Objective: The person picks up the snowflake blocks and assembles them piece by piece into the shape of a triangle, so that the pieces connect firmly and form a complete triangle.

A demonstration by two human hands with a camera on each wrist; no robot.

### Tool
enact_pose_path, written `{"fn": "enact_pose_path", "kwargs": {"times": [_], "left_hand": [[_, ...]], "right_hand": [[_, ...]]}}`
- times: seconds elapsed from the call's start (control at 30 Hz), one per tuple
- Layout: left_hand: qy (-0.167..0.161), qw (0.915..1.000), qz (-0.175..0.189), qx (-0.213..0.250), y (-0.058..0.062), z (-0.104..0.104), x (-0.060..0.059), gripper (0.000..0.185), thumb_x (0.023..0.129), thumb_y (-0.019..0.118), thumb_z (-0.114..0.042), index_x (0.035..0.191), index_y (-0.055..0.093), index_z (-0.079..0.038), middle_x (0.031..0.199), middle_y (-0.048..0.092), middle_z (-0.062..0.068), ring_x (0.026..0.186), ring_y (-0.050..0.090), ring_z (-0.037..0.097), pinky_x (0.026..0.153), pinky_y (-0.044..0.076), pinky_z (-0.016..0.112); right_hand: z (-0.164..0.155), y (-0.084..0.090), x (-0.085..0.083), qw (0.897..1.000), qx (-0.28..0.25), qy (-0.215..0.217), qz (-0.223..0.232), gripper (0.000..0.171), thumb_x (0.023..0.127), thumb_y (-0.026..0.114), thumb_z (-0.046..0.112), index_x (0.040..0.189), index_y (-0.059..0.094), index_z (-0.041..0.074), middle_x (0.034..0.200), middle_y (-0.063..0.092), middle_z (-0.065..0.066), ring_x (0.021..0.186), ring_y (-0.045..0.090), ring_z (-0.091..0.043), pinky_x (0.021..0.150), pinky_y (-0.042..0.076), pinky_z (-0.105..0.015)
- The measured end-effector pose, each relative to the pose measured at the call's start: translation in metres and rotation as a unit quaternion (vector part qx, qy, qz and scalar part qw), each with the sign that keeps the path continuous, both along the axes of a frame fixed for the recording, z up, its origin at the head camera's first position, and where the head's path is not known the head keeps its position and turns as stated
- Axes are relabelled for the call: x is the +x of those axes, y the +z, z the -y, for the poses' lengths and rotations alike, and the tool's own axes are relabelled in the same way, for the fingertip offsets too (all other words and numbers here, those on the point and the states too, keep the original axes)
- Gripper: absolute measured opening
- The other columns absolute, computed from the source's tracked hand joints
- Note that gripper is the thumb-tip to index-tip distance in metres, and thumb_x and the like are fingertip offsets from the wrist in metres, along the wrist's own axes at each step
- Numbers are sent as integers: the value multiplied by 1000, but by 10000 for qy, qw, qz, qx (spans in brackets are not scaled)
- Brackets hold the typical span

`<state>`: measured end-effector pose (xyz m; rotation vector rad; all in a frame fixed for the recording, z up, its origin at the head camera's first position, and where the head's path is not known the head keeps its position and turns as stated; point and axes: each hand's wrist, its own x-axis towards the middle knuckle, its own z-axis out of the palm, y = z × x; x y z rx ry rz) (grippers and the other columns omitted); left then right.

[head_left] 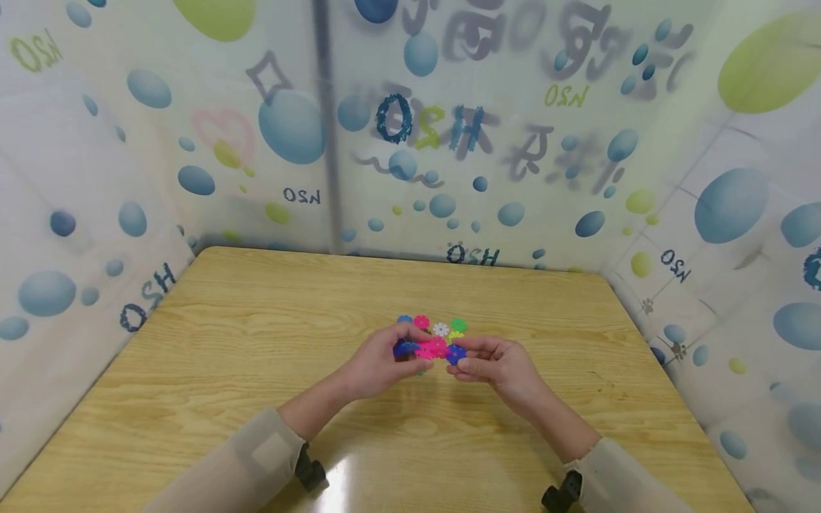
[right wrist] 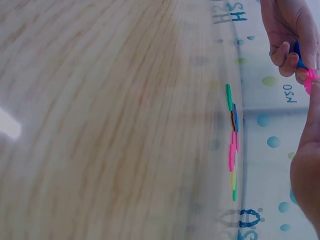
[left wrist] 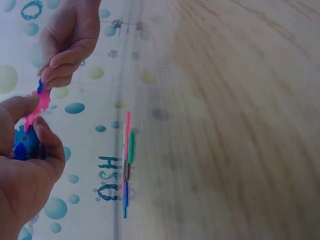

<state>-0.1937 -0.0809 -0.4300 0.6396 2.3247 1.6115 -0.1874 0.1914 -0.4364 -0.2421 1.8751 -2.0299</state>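
Observation:
Both hands hold a small joined piece of plastic snowflake discs above the table. My left hand (head_left: 375,362) grips its left end between thumb and fingers, around a blue disc (left wrist: 25,142) and a pink disc (head_left: 425,350). At the other end, my right hand (head_left: 509,374) pinches a dark blue disc (head_left: 456,354) between thumb and fingertips. This blue disc meets the bright pink discs in the middle. In the right wrist view a bit of pink disc (right wrist: 310,82) shows between the two hands, and the fingers hide much of the piece.
Behind the hands, loose discs lie flat on the wooden table (head_left: 256,306): a pink disc (head_left: 421,322), a white disc (head_left: 440,329), a green disc (head_left: 458,325) and several others, partly covered by the hands. A printed curtain (head_left: 398,199) stands along the table's far edge and sides.

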Motion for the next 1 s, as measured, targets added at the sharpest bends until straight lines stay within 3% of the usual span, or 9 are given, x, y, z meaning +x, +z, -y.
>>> {"fn": "enact_pose_path", "kwargs": {"times": [0.57, 1.0], "left_hand": [[-41, 9999, -159, 41, 0, -2, -2, 34, 102, 81, -21, 132, 70, -10, 108, 67, 7, 88, 58, 18, 72, 51, 22], [-10, 10000, -25, -42, -2, -5, -3, 34, 102, 81, -20, 133, 68, -11, 114, 67, 8, 93, 60, 19, 77, 55, 22]], "right_hand": [[0, 2, 2, 9998, 108, -53, -169, 38, 106, 69, -1, 141, 63, -14, 109, 82, -1, 101, 84, -18, 92, 66, -34], [-2, 0, 3, 9995, 211, -92, -200, 40, 106, 70, 1, 141, 62, -16, 113, 82, -5, 102, 84, -17, 93, 66, -35]]}}
